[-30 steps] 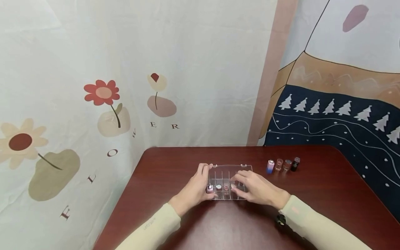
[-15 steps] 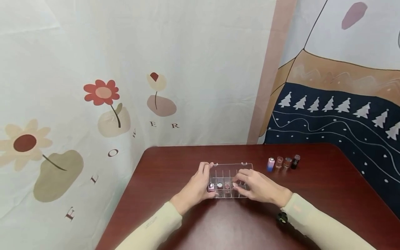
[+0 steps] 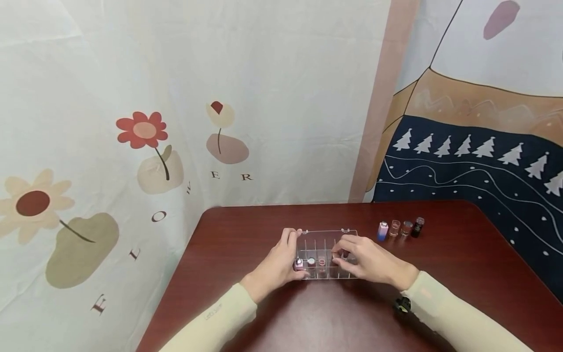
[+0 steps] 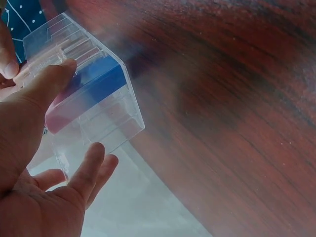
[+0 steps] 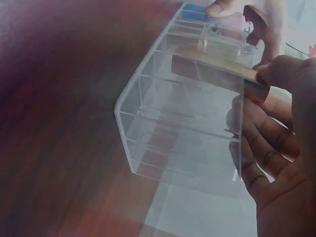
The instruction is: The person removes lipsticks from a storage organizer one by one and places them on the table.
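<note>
A clear plastic organizer (image 3: 327, 231), split into narrow compartments, stands on the table in front of me. My left hand (image 3: 277, 259) grips its left end, thumb on the near wall and fingers behind. Inside, by that thumb, stands a pink-and-blue lipstick tube (image 4: 94, 91). To its right are a white-topped tube (image 3: 311, 261) and a pink-topped one (image 3: 322, 263). My right hand (image 3: 369, 259) pinches the top of a gold-toned lipstick tube (image 5: 212, 66) between thumb and forefinger; most of the tube's length is inside a compartment. Its other fingers lie along the organizer's outside.
Behind the right hand, a row stands on the dark red wooden table (image 3: 246, 225): a pink-and-blue tube (image 3: 382, 231), two small clear ones, and a black tube (image 3: 418, 228). Fabric curtains (image 3: 286, 98) hang along the table's far edge.
The pale top of the tube that showed between my right fingers is now mostly covered by them. My left hand keeps its grip on the organizer, and the row behind stands the same.
</note>
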`<control>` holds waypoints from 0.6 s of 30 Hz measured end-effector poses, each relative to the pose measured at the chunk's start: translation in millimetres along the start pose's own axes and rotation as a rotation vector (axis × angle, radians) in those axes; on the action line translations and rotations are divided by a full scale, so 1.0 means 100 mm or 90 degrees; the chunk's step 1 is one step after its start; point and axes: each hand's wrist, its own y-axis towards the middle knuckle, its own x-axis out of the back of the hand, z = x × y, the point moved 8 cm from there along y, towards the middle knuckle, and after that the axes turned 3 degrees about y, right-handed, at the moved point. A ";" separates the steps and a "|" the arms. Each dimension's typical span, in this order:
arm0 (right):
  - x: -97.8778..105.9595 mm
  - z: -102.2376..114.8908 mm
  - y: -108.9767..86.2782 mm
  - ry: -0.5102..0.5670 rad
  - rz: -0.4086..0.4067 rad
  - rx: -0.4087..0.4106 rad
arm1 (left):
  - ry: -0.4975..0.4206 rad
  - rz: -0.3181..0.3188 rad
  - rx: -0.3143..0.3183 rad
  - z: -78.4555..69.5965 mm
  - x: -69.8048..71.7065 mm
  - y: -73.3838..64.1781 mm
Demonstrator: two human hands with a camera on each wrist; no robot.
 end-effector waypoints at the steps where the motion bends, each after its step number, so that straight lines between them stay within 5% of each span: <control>1: 0.02 0.00 0.00 0.002 -0.004 0.000 | 0.003 -0.001 -0.001 0.00 0.00 0.00; 18: 0.22 0.03 0.03 0.008 -0.056 0.020 | 0.013 -0.002 -0.022 -0.01 0.00 0.00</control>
